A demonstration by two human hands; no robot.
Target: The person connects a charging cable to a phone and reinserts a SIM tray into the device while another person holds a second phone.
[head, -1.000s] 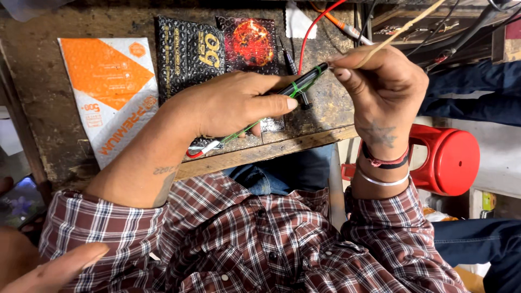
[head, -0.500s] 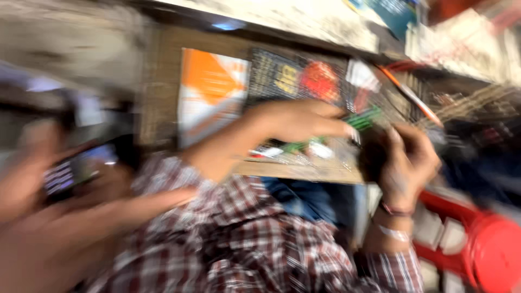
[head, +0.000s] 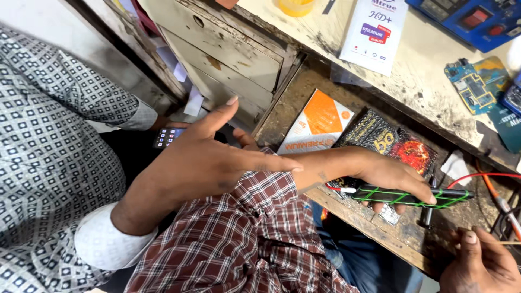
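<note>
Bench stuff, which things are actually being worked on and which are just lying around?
In hand:
left hand on phone
right hand with thin stick

Lying about:
orange packet
black packet
circuit board
white box

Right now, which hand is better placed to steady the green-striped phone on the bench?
Left, probably. The left hand wraps the phone, fingers across its top, on the bench. The right hand sits apart at the bench edge, pinching a thin stick.

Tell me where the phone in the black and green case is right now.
In the head view, the phone in the black and green case lies at the right on the worn workbench, under the left hand, just below the black and red packets.
</note>
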